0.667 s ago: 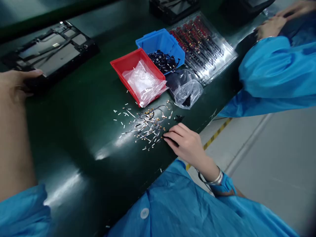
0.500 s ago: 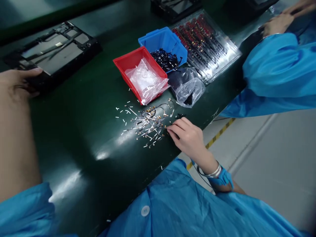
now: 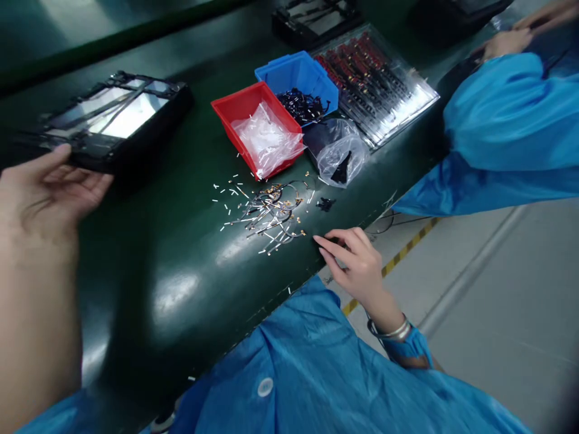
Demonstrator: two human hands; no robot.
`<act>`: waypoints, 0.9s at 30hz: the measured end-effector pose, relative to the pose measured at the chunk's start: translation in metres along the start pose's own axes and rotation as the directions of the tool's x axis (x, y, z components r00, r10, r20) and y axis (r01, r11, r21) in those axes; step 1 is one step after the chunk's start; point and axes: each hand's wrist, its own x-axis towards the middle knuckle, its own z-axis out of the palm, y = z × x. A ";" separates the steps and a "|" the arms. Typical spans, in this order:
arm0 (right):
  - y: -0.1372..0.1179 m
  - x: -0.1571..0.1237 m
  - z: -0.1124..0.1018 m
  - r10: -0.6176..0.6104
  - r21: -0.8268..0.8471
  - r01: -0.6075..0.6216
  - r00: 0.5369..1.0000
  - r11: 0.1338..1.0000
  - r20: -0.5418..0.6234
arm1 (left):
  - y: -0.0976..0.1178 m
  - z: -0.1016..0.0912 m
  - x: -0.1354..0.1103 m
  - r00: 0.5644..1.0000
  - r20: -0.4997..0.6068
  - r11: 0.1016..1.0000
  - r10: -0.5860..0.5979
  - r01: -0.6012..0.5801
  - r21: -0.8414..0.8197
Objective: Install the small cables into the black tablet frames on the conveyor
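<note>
My left hand is at the left with its fingers spread, holding nothing, just below the near edge of a black device frame with a glassy panel and dark cables. My right hand rests near the belt's edge with its fingers apart, a short way from a scattered pile of thin cables and small metal pieces. A small black part lies on the belt between that pile and a clear plastic bag.
A red bin holds a clear bag. A blue bin holds black cables. A clear tray of red-and-black parts lies behind them. A co-worker's blue sleeve and hands sit at the upper right. Another black frame stands at the far side. The grey floor lies beyond the belt's edge.
My right hand has drawn back from the pile toward the belt's edge, uncovering the small black part. My left hand has come off the frame's edge, its fingers spread.
</note>
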 end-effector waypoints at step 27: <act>0.004 0.003 0.013 -0.011 0.082 0.022 0.991 0.996 -0.135 | -0.092 -0.032 -0.261 0.588 0.773 0.963 -0.239 0.246 0.110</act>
